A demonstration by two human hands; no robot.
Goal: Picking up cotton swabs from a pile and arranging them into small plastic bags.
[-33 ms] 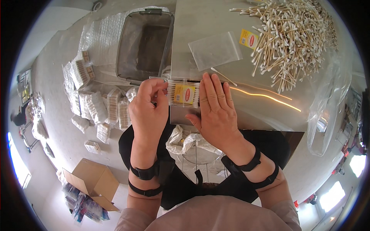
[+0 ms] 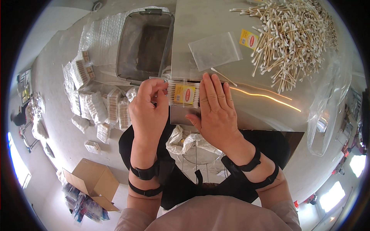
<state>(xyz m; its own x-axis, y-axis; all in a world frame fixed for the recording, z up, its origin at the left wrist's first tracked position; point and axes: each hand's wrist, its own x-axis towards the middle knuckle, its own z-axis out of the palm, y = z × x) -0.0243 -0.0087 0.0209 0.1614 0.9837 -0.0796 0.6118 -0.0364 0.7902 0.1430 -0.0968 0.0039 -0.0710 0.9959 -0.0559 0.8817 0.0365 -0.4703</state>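
The filled cotton-swab packet (image 2: 184, 94) lies at the near edge of the metal worktop (image 2: 262, 111). The left hand (image 2: 148, 111) has its grip pinched shut on the packet's left end; the right hand (image 2: 217, 111) lies flat and open against its right end. Judged from this, an uneven pull could spill swabs off that edge; the loose swab (image 2: 223, 77) just beyond the packet might get swept away.

Glossy clear plastic packet (image 2: 184, 93) of wooden swabs — smooth, sheeny metal table (image 2: 262, 111).
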